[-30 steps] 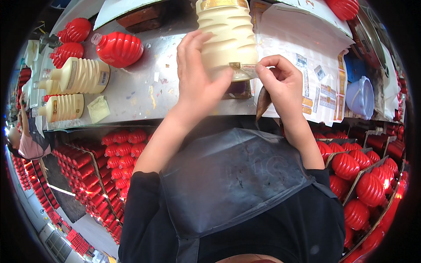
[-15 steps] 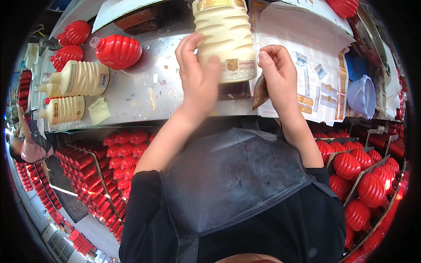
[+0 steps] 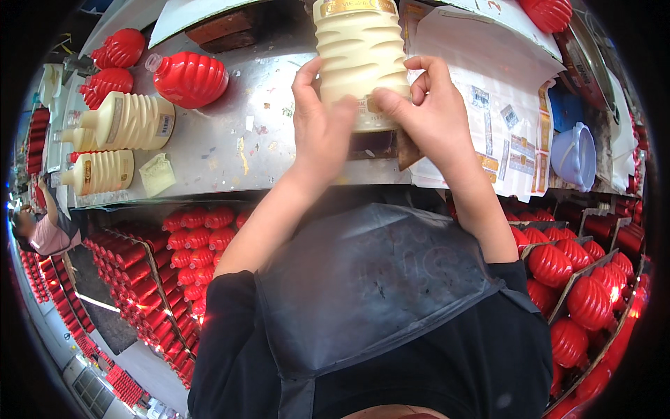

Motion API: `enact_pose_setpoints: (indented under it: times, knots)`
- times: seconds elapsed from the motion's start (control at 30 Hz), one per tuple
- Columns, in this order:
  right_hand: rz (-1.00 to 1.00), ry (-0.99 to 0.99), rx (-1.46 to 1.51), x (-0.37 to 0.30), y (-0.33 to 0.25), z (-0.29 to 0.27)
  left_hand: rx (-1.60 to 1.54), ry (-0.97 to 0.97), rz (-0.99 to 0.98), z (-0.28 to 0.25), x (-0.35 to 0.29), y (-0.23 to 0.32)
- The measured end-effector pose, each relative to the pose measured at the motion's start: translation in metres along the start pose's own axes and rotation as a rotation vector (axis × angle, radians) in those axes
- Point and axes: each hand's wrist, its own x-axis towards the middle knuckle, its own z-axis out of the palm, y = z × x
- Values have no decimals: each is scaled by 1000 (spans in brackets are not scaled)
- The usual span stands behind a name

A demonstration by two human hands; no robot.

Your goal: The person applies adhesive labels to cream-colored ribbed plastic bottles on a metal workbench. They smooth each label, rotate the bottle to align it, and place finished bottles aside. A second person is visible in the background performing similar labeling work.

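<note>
A cream ribbed bottle (image 3: 363, 59) stands upright on the bench, with gold labels near its top and bottom. My left hand (image 3: 322, 129) is wrapped against its left side, the thumb blurred over the lower label. From the right, my right hand (image 3: 440, 115) grips the bottle, thumb pressed on that label and fingers curled at the side. A flat brown pointed piece (image 3: 407, 152) shows below my right palm; how it is held is hidden. Under the bottle's base a dark block (image 3: 370, 144) is partly visible.
Label sheets (image 3: 513, 133) lie to the right, beside a pale blue bucket (image 3: 574, 157). Cream bottles (image 3: 139, 124) and red bottles (image 3: 190, 80) stand or lie at left. Crates of red bottles (image 3: 590, 300) sit below the bench. A person (image 3: 49, 230) is at far left.
My right hand has moved left and up onto the bottle, its thumb now on the lower label. My left hand has shifted slightly right. The bottle is nearly where it was.
</note>
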Motion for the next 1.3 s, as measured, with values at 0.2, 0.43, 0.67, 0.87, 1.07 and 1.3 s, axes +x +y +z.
enact_pose_setpoints:
  times: [0.2,0.43,0.67,0.87,1.07,1.3]
  knots:
    - [-30,50,-11,-1,-2,7,174,-22,51,-4,4,-3]
    - [-42,23,168,2,19,6,160,60,-111,5,4,14]
    - [-30,-44,388,-5,46,12,86,51,-59,1,5,4]
    - [77,-125,455,-8,64,20,363,74,-19,-10,-4,-11]
    - [205,-252,779,-12,60,10,-138,98,-143,-12,-9,-11]
    - [277,-242,637,-12,57,11,95,104,12,-6,-7,-10]
